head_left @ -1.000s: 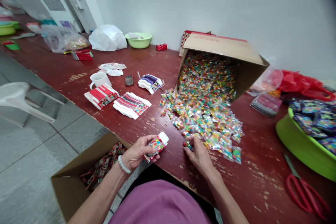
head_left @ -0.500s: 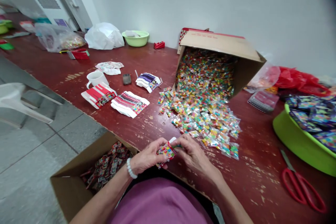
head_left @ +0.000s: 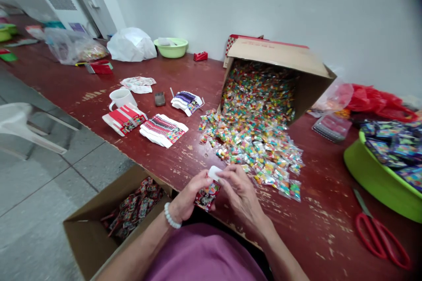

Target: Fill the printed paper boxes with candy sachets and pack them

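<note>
My left hand (head_left: 190,195) is closed round a small red printed carton (head_left: 207,193) with a white flap at its top, held upright at the near table edge. My right hand (head_left: 238,191) meets it from the right, fingers pinched at the flap; whether they hold anything small is hidden. Just beyond my hands lies a heap of small clear packets of coloured candy (head_left: 257,153), spilling from a cardboard box tipped on its side (head_left: 280,57). An open cardboard box (head_left: 99,224) with several filled red cartons stands below the table at my left.
Stacks of flat cartons (head_left: 163,129), (head_left: 123,118), (head_left: 187,102), a white mug (head_left: 120,96) and a phone (head_left: 160,99) lie on the red table (head_left: 329,228). Red scissors (head_left: 379,232) and a green basin (head_left: 379,180) of dark packets sit right. Bags, a green bowl (head_left: 171,47) and a white chair (head_left: 20,125) lie left.
My right hand left the candy heap and came to the carton. The carton turned upright in my left hand, and both hands now meet at its white flap.
</note>
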`<state>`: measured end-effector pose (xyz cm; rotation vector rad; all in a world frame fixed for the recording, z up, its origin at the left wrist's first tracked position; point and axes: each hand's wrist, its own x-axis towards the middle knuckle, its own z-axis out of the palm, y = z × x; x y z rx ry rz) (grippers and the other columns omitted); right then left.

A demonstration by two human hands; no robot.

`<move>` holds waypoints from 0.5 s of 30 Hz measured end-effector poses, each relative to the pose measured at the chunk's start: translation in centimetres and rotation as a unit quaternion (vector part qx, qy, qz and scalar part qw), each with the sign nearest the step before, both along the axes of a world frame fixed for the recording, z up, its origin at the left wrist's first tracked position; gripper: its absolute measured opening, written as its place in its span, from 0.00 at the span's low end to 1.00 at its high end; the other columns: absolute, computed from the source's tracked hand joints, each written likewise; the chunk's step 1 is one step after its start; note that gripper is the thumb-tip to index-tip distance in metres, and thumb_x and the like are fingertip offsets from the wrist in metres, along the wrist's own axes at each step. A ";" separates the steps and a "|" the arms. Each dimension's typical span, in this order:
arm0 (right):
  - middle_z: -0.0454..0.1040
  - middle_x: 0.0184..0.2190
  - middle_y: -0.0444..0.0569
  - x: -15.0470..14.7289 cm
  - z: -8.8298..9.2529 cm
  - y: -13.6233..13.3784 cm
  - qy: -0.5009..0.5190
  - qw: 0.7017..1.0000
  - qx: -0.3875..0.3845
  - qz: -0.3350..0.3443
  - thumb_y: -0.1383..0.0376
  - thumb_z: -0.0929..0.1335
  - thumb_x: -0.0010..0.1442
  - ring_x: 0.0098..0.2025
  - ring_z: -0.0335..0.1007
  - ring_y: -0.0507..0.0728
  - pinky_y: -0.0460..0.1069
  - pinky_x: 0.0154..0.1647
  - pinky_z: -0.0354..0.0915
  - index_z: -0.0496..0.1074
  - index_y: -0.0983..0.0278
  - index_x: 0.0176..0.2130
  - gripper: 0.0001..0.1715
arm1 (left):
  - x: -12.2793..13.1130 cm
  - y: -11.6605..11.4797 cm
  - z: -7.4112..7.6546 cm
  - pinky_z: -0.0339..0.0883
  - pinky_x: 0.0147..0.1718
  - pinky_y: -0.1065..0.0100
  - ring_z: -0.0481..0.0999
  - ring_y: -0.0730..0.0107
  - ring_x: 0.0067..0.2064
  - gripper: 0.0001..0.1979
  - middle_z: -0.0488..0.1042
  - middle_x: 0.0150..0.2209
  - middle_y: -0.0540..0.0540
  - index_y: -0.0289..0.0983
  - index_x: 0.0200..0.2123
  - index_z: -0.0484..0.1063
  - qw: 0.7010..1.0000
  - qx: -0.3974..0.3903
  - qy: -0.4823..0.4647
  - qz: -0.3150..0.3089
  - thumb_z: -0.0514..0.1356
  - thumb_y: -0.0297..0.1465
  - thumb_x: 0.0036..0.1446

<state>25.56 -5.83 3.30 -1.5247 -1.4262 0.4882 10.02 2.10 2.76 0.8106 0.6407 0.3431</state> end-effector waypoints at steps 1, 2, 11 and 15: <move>0.69 0.42 0.49 -0.1 -0.2 -0.1 0.020 0.999 0.001 -0.033 0.63 0.66 0.65 0.44 0.67 0.57 0.52 0.45 0.66 0.74 0.57 0.46 0.10 | 0.1 0.0 0.0 0.69 0.20 0.70 0.73 0.71 0.22 0.19 0.74 0.30 0.47 0.34 0.46 0.70 0.999 -0.039 -0.004 0.017 0.58 0.42 0.59; 0.69 0.42 0.49 -0.3 -0.5 -0.1 0.038 0.998 -0.001 -0.059 0.62 0.68 0.64 0.43 0.67 0.57 0.51 0.44 0.66 0.73 0.58 0.46 0.10 | 0.3 0.1 -0.1 0.70 0.19 0.68 0.73 0.70 0.21 0.22 0.74 0.29 0.46 0.34 0.46 0.70 0.997 -0.076 -0.005 0.033 0.56 0.46 0.60; 0.71 0.38 0.49 -1.8 -1.8 -0.2 0.076 0.997 0.025 -0.012 0.63 0.66 0.65 0.41 0.70 0.56 0.50 0.42 0.67 0.77 0.59 0.40 0.09 | 0.6 -0.5 -1.0 0.69 0.19 0.70 0.72 0.72 0.21 0.16 0.74 0.25 0.50 0.34 0.37 0.73 0.986 -0.065 0.053 0.148 0.64 0.42 0.54; 0.72 0.35 0.48 -1.5 -1.6 0.3 0.153 0.987 -0.031 -0.027 0.59 0.70 0.61 0.37 0.71 0.56 0.49 0.36 0.67 0.77 0.60 0.34 0.08 | 0.7 -1.1 -0.8 0.66 0.20 0.74 0.72 0.73 0.25 0.20 0.75 0.28 0.50 0.36 0.42 0.75 0.990 0.017 0.054 0.126 0.65 0.45 0.53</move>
